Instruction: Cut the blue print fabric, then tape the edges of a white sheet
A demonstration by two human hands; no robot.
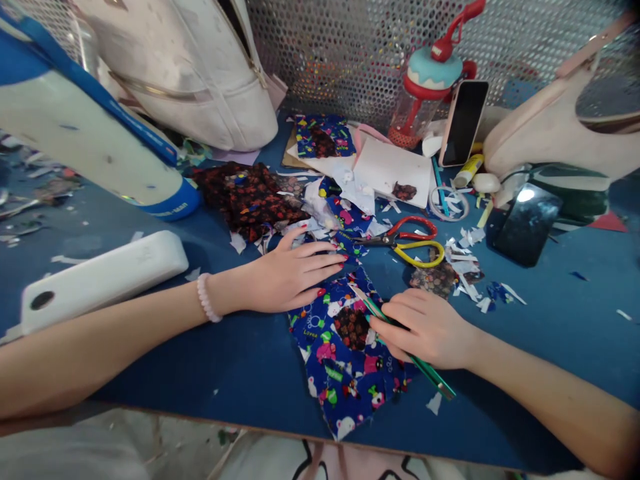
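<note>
My left hand (290, 272) lies flat with its fingers spread, its fingertips at the upper edge of a blue patterned cloth piece (320, 363). On that cloth sits a small dark floral patch (352, 328). My right hand (425, 327) is closed around a slim green utility knife (431, 375), whose pale blade points up and left over the cloth beside the patch. Just beyond the hands, scissors (415, 243) with one red and one yellow handle lie with their blades toward my left fingers.
A dark floral cloth (250, 200) lies crumpled amid paper and fabric scraps. Behind stand a white bag (195, 73), a red-lidded cup (420, 93) and a propped phone (464, 123). A white oblong device (107, 277) and a large bottle (100, 127) are at left, a dark phone (527, 223) at right.
</note>
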